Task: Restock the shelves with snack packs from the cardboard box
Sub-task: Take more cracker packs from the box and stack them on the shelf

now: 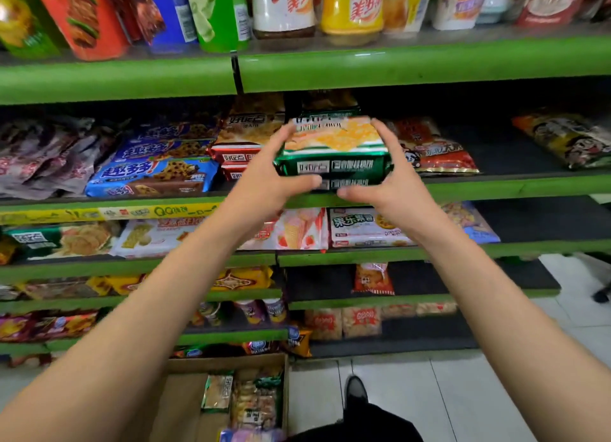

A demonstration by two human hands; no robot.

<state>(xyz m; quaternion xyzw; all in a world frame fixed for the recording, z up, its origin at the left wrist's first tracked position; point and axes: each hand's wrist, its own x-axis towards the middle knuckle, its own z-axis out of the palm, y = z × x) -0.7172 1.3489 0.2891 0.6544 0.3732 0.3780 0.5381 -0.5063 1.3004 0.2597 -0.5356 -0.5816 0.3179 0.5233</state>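
I see both arms extended toward the green-edged metal shelf (463, 185), the second tier from the top of the frame. The left hand (264, 173) and the right hand (386, 173) each clamp one end of a green foil snack pack with a yellow cracker picture (334, 143). Each hand's fingers curl over the pack's top edge and the thumbs press in from below. Both hands are half closed around it.

The pack sits at the front edge of that shelf, on top of a second green pack (347, 183) of the same design. Just left of it stands a stack of red-and-white packs (231, 157), and beyond those lie blue chocolate-chip cookie packs (152, 173). To the right lies a red-and-gold pack (439, 153); whether it touches the held pack I cannot tell.

The brown cardboard box (185, 405) stands on the tiled floor at the foot of the shelving, at the bottom edge of the frame. Several snack packs (254, 405) remain inside against its right wall.
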